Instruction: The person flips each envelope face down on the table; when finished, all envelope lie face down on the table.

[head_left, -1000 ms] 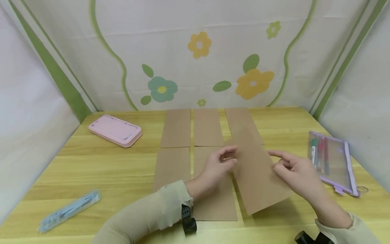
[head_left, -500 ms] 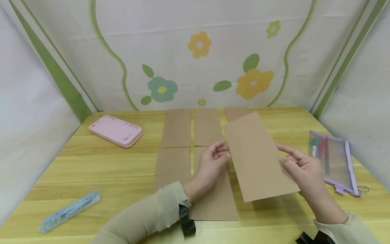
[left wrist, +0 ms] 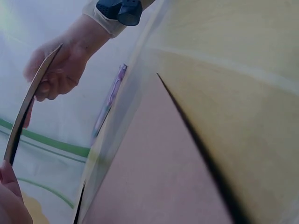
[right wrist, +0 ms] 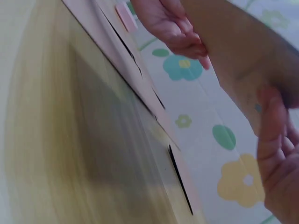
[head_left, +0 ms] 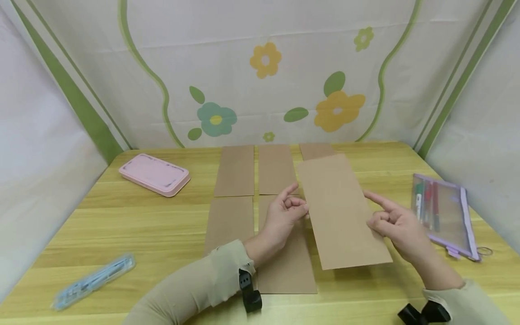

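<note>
A plain brown kraft card [head_left: 343,212] is held up and tilted above the right side of the table. My left hand [head_left: 280,221] pinches its left edge between thumb and fingers, with the index finger raised off. At the opposite edge my right hand [head_left: 402,232] grips the card, thumb in front and index finger stretched along the side. Seen edge-on in the left wrist view, the card [left wrist: 30,100] looks slightly bowed. Similar brown cards lie flat in rows below, including a back left card [head_left: 234,170] and a front middle card [head_left: 288,271], partly covered by my left arm.
At the back left lies a pink case [head_left: 154,174]. A clear pouch of blue pens [head_left: 94,280] is at the front left. On the right, a purple-edged zip pouch [head_left: 447,216] holds several markers. A flower-printed cloth [head_left: 264,99] hangs behind the table [head_left: 162,234].
The card has risen off the table and tipped more toward me, then settled slightly left and lower at its right side. My left index finger has lifted away from the card's edge.
</note>
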Demonstrator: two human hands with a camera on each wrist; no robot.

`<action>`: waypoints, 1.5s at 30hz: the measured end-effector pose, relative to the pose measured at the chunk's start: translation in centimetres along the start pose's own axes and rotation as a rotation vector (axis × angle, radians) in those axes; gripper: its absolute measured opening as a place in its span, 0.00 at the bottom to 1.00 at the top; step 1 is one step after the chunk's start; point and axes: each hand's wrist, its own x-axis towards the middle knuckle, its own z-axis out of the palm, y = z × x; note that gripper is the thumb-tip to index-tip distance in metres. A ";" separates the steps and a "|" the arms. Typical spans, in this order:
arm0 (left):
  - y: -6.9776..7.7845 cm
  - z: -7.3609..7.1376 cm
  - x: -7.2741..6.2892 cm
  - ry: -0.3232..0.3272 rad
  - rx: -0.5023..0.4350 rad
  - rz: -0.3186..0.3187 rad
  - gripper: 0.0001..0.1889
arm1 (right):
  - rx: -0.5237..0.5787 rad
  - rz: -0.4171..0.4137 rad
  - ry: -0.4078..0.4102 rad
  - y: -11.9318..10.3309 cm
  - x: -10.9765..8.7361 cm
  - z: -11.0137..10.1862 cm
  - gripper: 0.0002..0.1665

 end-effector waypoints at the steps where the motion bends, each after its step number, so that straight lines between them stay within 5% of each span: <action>1: 0.0 0.0 0.0 -0.012 -0.006 -0.013 0.34 | -0.008 -0.003 -0.073 0.2 0.0 -0.4 0.41; 6: -0.1 0.2 0.0 -0.079 -0.002 -0.091 0.38 | 0.009 0.089 -0.332 1.3 0.3 -2.2 0.50; 13: -1.0 0.8 -0.4 -0.118 0.104 -0.147 0.43 | -0.003 0.351 -0.503 2.1 0.4 -3.0 0.62; 25: -2.6 1.4 -0.1 -0.134 0.339 -0.258 0.42 | -0.201 0.555 -0.493 2.4 -0.1 -3.0 0.67; 37: -2.4 1.7 0.0 -0.189 0.579 -0.267 0.38 | -0.338 0.565 -0.462 2.7 -0.4 -3.2 0.67; 45: -1.9 1.8 0.6 -0.253 0.647 -0.314 0.41 | -0.488 0.594 -0.430 2.2 0.2 -2.7 0.68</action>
